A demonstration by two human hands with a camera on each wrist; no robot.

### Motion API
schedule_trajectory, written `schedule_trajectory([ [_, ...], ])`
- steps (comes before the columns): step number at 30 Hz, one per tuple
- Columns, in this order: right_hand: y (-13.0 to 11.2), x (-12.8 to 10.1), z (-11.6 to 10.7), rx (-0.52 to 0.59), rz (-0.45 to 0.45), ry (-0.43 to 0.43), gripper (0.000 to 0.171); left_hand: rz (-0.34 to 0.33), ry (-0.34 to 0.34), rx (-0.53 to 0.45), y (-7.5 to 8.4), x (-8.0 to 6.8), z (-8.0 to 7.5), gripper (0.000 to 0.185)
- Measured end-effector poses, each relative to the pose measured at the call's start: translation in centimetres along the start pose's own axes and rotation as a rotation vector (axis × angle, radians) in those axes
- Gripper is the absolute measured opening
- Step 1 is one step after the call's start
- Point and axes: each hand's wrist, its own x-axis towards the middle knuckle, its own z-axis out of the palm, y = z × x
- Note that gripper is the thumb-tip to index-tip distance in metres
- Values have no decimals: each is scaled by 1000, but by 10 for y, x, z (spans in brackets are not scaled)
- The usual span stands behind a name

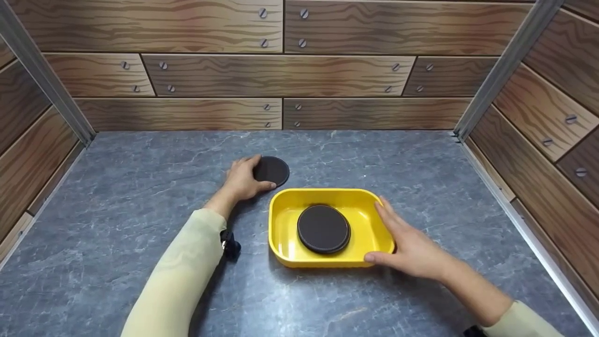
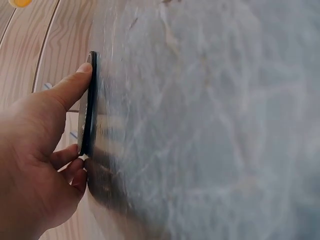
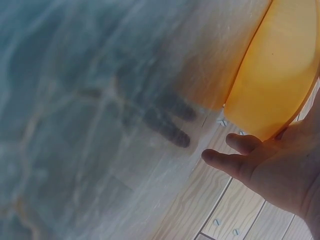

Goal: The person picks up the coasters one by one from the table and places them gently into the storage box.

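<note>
A thin round black coaster [image 1: 272, 172] lies at the table's middle, beyond the yellow container. My left hand [image 1: 244, 179] grips it by the edge, thumb at the near side and fingers at the far side. In the left wrist view the coaster [image 2: 89, 107] appears edge-on between thumb and fingers, close to the tabletop. The yellow rectangular container [image 1: 369, 224] stands upright with rounded corners. Inside it lies what looks like a stack of round black coasters [image 1: 324, 228]. My right hand [image 1: 412, 248] holds the container's right end, its thumb on the near rim.
A grey marbled tabletop [image 1: 117, 224] carries everything. Wood-plank-patterned panels [image 1: 281, 75] stand behind it and at both sides, with metal posts [image 1: 503, 70] at the back corners. A small black device [image 1: 230, 245] sits on the left wrist.
</note>
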Motion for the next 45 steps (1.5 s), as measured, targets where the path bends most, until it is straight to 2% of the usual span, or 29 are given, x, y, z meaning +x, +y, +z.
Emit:
schedule_trajectory([
  [5, 0, -1, 0, -6, -1, 1, 118, -13, 21, -16, 1, -5, 0, 99],
  [11, 0, 0, 0, -7, -5, 2, 117, -22, 74, -81, 1, -12, 1, 102],
  [16, 1, 1, 1, -4, -5, -1, 117, -7, 106, -143, -3, -18, -3, 95],
  [24, 1, 1, 2, -8, 3, -4, 116, 31, 136, -190, -7, -33, -20, 56],
  [30, 1, 1, 1, -6, 1, -5, 116, 28, 135, -278, -4, -43, -34, 55],
  [34, 2, 1, 0, -4, -3, -6, 116, 31, 149, -262, -1, -50, -42, 58],
  [40, 2, 2, 1, -6, -4, -9, 116, 49, 235, -213, 4, -62, -50, 60],
  [45, 2, 2, 1, -5, -2, -9, 116, 74, 335, -235, 12, -70, -57, 60],
])
